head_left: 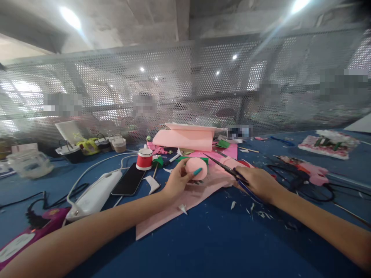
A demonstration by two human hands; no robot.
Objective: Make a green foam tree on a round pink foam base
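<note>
A round pink paper disc [194, 166] is pinched between the thumb and fingers of my left hand [179, 177]. My right hand [251, 180] is closed round the handles of dark scissors [223, 166], whose blades point up and left toward the disc without touching it. Beneath both hands lies a large pink paper sheet [168, 217] with small white scraps on it. Pieces of green paper [185, 158] show just behind the disc, partly hidden by my left hand. Pink paper rolls or folded sheets [185, 139] lie behind them.
A red and white cup [144, 160], a black phone [129, 180] and a white power strip [97, 193] with cables sit to the left. A pink glue gun [315, 173] with its cord lies right. White cuttings [262, 214] are scattered in front. Perforated metal panels [162, 92] stand behind the table.
</note>
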